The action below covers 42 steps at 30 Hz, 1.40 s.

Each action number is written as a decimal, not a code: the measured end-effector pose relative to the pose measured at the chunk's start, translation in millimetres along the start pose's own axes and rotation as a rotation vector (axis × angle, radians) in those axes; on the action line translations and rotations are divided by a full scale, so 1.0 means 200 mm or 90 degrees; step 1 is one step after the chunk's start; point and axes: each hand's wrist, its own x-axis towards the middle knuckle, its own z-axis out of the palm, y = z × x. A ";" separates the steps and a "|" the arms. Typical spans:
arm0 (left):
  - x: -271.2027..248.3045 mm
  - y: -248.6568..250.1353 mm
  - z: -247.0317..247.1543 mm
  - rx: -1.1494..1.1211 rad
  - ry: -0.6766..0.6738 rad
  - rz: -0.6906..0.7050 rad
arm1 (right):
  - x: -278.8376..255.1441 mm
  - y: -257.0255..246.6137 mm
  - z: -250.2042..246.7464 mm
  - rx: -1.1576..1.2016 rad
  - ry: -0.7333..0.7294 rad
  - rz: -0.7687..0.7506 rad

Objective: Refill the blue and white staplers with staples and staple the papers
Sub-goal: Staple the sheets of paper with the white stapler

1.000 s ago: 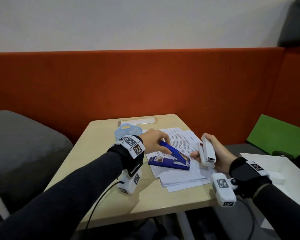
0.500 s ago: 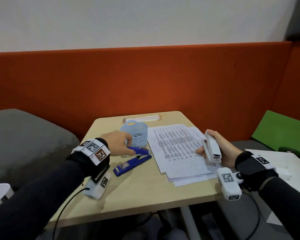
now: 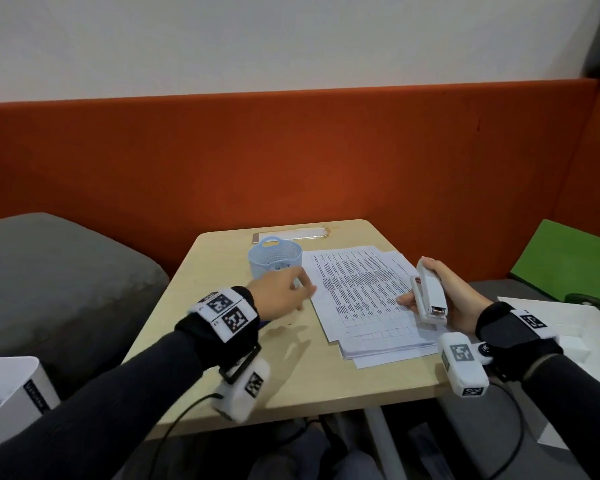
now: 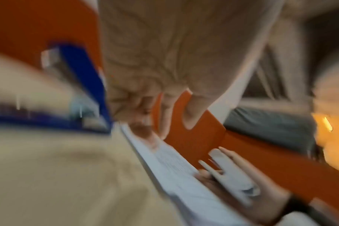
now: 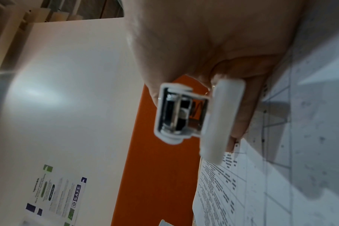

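Note:
My right hand (image 3: 426, 299) grips the white stapler (image 3: 429, 295) upright over the right edge of the stack of printed papers (image 3: 357, 292). The right wrist view looks at the white stapler (image 5: 186, 113) end-on, with its metal channel showing. My left hand (image 3: 300, 289) hovers with loose fingers and holds nothing, between the blue basket (image 3: 274, 259) and the papers' left edge. The blue stapler (image 4: 77, 85) lies on the table behind that hand, blurred in the left wrist view. In the head view my left wrist hides it.
A phone (image 3: 291, 234) lies at the table's (image 3: 312, 382) far edge behind the basket. An orange seat back (image 3: 291, 161) runs behind the table. A grey cushion (image 3: 49, 271) lies left, a white box (image 3: 568, 320) and a green board (image 3: 568, 261) right.
My left hand carried the blue stapler off the papers to the left, let it go, then swung back right toward the papers. My right hand kept hold of the white stapler.

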 end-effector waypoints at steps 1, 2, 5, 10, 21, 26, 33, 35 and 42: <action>0.01 0.01 0.05 -0.109 -0.090 -0.059 | 0.00 0.00 0.00 0.000 0.001 -0.001; 0.03 0.02 0.09 -0.208 -0.161 -0.125 | 0.00 0.00 0.00 0.001 0.003 -0.001; 0.11 0.03 0.16 -0.365 -0.193 -0.236 | 0.00 0.01 0.00 -0.002 0.010 0.001; 0.20 0.01 0.15 -0.502 -0.129 -0.316 | -0.01 0.00 0.01 -0.003 0.013 -0.001; 0.25 0.02 0.17 -0.516 -0.052 -0.289 | 0.00 0.01 0.01 -0.014 0.034 0.007; 0.27 0.03 0.23 -0.611 -0.049 -0.260 | -0.07 -0.02 0.03 0.016 0.048 0.005; 0.28 0.06 0.26 -0.628 -0.088 -0.162 | -0.32 -0.03 0.08 0.083 -0.043 0.023; 0.28 0.08 0.25 -0.650 -0.073 -0.129 | -0.41 0.00 0.11 0.083 -0.102 0.074; 0.31 0.18 0.17 -0.638 -0.020 0.031 | -0.51 0.09 0.24 0.063 -0.196 0.146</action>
